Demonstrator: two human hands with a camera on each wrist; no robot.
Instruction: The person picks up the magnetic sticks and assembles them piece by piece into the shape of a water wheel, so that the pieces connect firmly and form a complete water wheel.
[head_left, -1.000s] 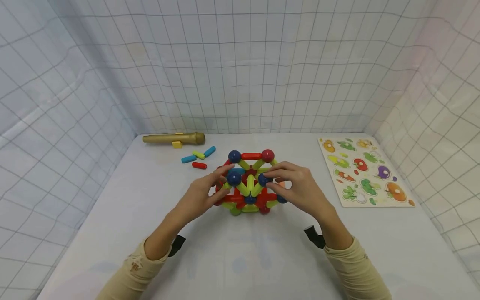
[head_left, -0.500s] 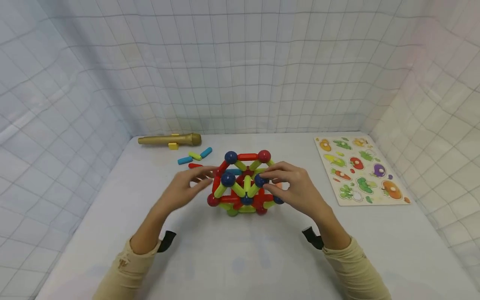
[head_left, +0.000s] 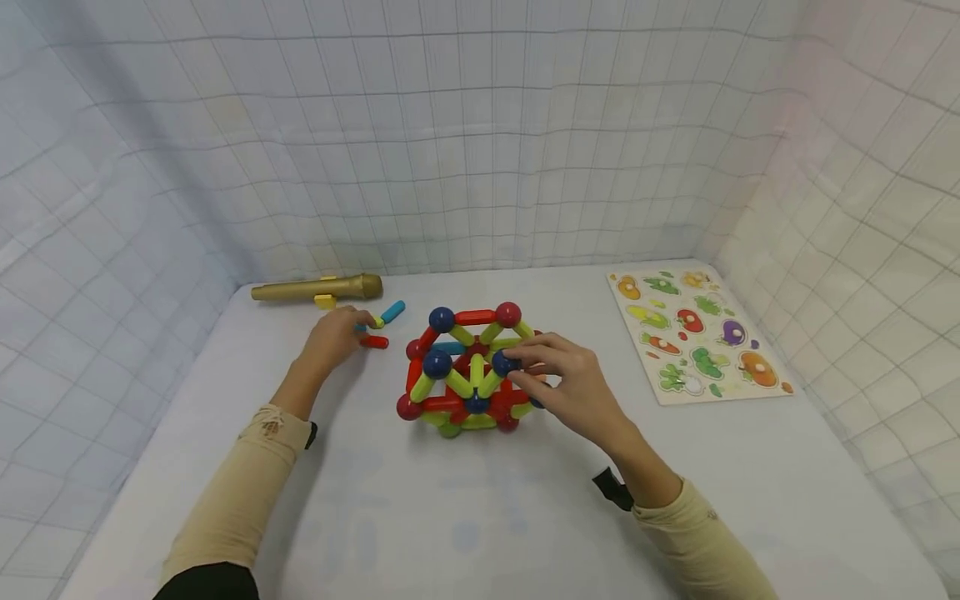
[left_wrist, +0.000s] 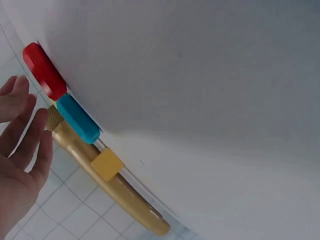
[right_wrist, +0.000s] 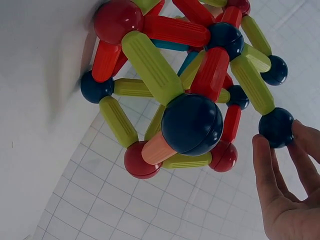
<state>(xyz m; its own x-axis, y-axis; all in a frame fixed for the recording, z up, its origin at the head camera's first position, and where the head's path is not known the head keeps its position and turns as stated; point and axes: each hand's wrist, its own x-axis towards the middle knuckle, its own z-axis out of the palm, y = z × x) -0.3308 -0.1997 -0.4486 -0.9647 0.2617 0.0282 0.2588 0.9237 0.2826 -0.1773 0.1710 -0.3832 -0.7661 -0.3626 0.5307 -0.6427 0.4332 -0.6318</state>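
A building-toy frame of red, lime and blue rods joined by red and dark blue balls stands mid-table; one red rod (head_left: 474,317) spans its top. My right hand (head_left: 566,379) pinches a dark blue ball (right_wrist: 276,127) at the frame's near upper right, its lime rod still attached. Over at the left, my left hand (head_left: 333,337) reaches down among loose rods. In the left wrist view its fingers are loosely bent beside a red rod (left_wrist: 44,70) and a blue rod (left_wrist: 77,119), with nothing between them. A second blue rod (head_left: 393,312) lies just beyond; a lime one is partly hidden.
Behind the left hand lies a gold toy microphone (head_left: 318,289) with a yellow block (head_left: 325,302) against it. A vegetable puzzle board (head_left: 690,398) is at the back right. Grid-patterned cloth walls (head_left: 480,167) rise behind and at both sides of the white table.
My left hand has let go of the frame and moved left and away to the loose rods. My right hand keeps its pinch on the ball. The whole head view has shifted slightly.
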